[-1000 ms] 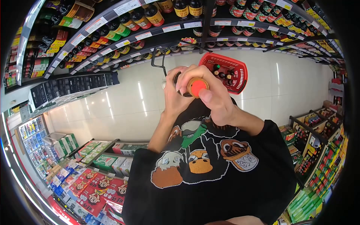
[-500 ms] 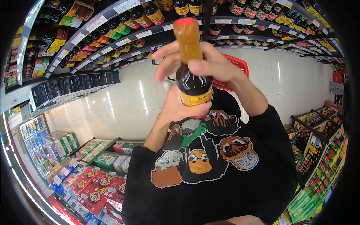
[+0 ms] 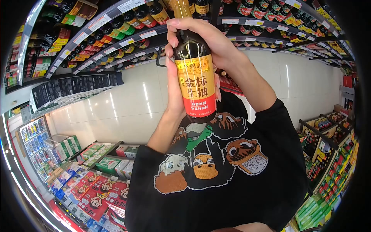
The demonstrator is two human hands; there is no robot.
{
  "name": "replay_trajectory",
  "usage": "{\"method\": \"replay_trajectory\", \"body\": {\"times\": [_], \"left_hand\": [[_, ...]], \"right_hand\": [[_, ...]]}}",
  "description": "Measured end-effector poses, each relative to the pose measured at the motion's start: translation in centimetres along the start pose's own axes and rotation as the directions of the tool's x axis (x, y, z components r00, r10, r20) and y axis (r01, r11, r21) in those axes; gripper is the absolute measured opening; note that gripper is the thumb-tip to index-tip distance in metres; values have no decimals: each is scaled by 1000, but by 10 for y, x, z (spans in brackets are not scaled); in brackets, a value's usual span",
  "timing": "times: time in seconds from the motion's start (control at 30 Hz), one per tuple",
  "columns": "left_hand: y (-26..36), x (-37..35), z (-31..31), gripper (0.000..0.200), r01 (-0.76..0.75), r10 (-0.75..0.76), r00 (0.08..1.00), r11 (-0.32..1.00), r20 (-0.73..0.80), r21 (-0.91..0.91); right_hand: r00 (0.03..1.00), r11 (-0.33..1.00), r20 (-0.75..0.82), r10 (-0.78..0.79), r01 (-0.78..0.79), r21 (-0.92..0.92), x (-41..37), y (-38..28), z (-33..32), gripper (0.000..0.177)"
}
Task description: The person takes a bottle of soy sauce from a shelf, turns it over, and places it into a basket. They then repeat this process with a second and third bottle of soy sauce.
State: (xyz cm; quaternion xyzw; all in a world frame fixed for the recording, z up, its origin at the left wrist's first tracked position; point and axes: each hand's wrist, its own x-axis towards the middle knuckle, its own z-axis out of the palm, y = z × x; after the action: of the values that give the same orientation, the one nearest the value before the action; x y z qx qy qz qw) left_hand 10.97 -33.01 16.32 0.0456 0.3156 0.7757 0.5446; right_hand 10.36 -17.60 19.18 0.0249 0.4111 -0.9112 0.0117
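Note:
A dark sauce bottle with a yellow and red label [image 3: 197, 91] stands nearly upright in front of my chest, its label facing the camera. My left hand [image 3: 174, 87] wraps round its lower body from behind, with fingertips showing at the right edge of the label. Around the bottle's shoulder, just below the golden neck, closes my right hand [image 3: 210, 36]. The bottle's top is cut off by the upper frame edge. Behind the bottle, a red basket [image 3: 230, 84] is partly hidden by it and my right forearm.
Curved shelves [image 3: 102, 23] full of bottles and jars span the top. Boxed goods and red packages [image 3: 94, 195] fill the lower left. A rack of bottles and packets [image 3: 324, 147] stands at the right. Pale tiled floor [image 3: 112, 112] lies between them.
The bottle has tilted and risen so that its front label now faces the camera. My right hand has closed from loosely spread fingers at the neck to a grip around the shoulder.

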Motion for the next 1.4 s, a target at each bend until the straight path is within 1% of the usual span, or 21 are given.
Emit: {"method": "replay_trajectory", "body": {"times": [0.2, 0.3, 0.37, 0.4, 0.47, 0.5, 0.53, 0.57, 0.6, 0.67, 0.7, 0.73, 0.8, 0.83, 0.97, 1.0, 1.03, 1.07, 1.17, 1.23, 1.4], "left_hand": [[-8, -2, -4, 108, 4, -4, 1000, 1000, -12, 3], [-14, -9, -12, 109, 37, -37, 999, 999, 7, -28], [-17, -15, -18, 104, 2, -4, 995, 1000, 101, 16], [-19, -19, -28, 101, 29, -36, 986, 998, 163, 50], [-18, -29, -41, 98, 55, -96, 987, 953, 125, 298], [-15, -34, -46, 94, 12, -61, 992, 920, 112, 392], [-12, -41, -53, 91, -33, -20, 994, 876, 103, 481], [-12, -48, -58, 86, -139, 115, 990, 786, 79, 603], [-9, -55, -63, 86, -99, 60, 995, 791, 85, 603], [-7, -74, -72, 92, -207, 187, 971, 349, 149, 914], [-10, -80, -66, 90, -251, 260, 950, 295, 175, 922], [-18, -85, -68, 90, -243, 250, 953, 306, 169, 920], [-35, -94, -75, 77, -179, 285, 956, 359, 75, 916], [-39, -96, -77, 63, -186, 296, 951, 334, 84, 924], [-60, -120, -106, 52, -263, 267, 952, 445, 153, 856], [-72, -125, -111, 48, -235, 259, 960, 537, 106, 811], [-83, -130, -115, 45, -205, 247, 967, 621, 60, 757], [-90, -137, -120, 45, -197, 239, 969, 628, 54, 753], [-94, -152, -100, 43, -155, 248, 969, 620, -5, 769], [-97, -150, -91, 47, -94, 193, 980, 625, -37, 775], [-126, -150, -83, 50, -31, 204, 974, 551, -99, 834]], "right_hand": [[999, 999, -23, 24, -23, 46, -9, 4, -4, 34], [999, 999, -13, 40, -40, -33, -17, 8, -2, 31], [1000, 1000, 1, -3, 3, -15, -24, 15, 1, 28], [999, 999, 12, -46, 46, -1, -29, 19, 3, 25], [995, 995, -4, -100, 100, -3, -42, 29, 8, 23], [989, 986, -29, -143, 140, -86, -50, 35, 12, 22], [982, 970, -46, -185, 175, -171, -58, 40, 17, 22], [975, 948, -69, -213, 189, -258, -66, 49, 19, 21], [965, 926, -91, -246, 206, -316, -74, 55, 26, 22], [942, 840, -101, -321, 234, -490, -83, 71, 35, 25], [955, 773, -60, -291, 198, -603, -89, 66, 43, 11], [956, 777, -73, -284, 185, -601, -93, 73, 50, 11], [924, 684, -20, -381, 267, -679, -97, 94, 60, 12], [883, 627, 37, -467, 361, -691, -98, 107, 60, 17], [914, 602, 74, -398, 321, -731, -111, 128, 69, 23], [919, 606, 65, -389, 309, -733, -116, 131, 70, 23], [954, 621, 61, -293, 238, -747, -122, 135, 70, 28], [979, 630, 54, -195, 167, -758, -127, 138, 71, 33], [989, 680, 43, -141, 128, -722, -149, 145, 69, 33], [990, 701, 67, -120, 132, -701, -161, 138, 70, 35], [979, 717, 151, -136, 203, -667, -194, 126, 51, 38]]}}
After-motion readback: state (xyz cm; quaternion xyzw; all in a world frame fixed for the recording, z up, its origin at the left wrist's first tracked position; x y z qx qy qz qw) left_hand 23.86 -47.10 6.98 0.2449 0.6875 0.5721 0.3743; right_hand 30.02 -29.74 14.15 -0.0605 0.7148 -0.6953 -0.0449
